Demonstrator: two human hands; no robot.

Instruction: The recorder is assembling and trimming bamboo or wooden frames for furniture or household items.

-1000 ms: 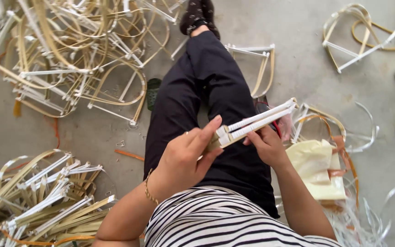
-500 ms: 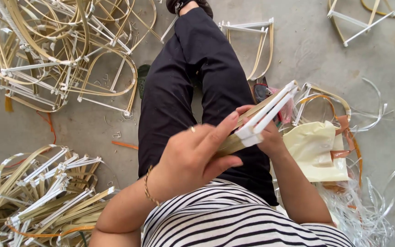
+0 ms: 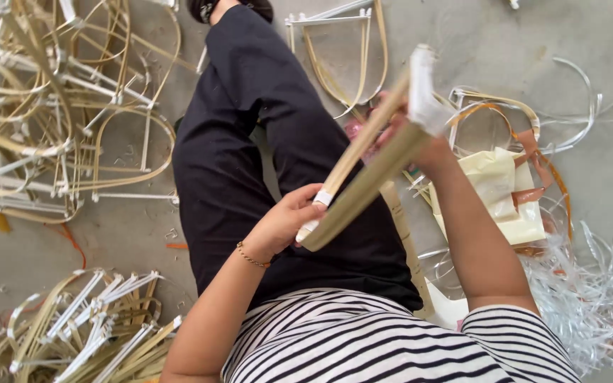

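Note:
I sit on the floor in black trousers and a striped top, holding a bundle of flat bamboo strips [image 3: 370,163] tilted up across my lap. My left hand [image 3: 285,223], with a thin bracelet at the wrist, grips the lower end, which is wrapped in white tape. My right hand [image 3: 420,138] holds the upper end by its white taped tip and is mostly hidden behind the strips.
Heaps of bent bamboo frames with white taped joints lie at the left [image 3: 58,120] and lower left [image 3: 86,333]. One frame [image 3: 342,50] lies beyond my knee. To the right are a cream bag [image 3: 509,195], loose strips and white plastic shavings [image 3: 590,298].
The bundle has swung from lying nearly flat to a steep tilt, its upper end raised by my right hand. My left hand slid down to the lower end. The view moved closer.

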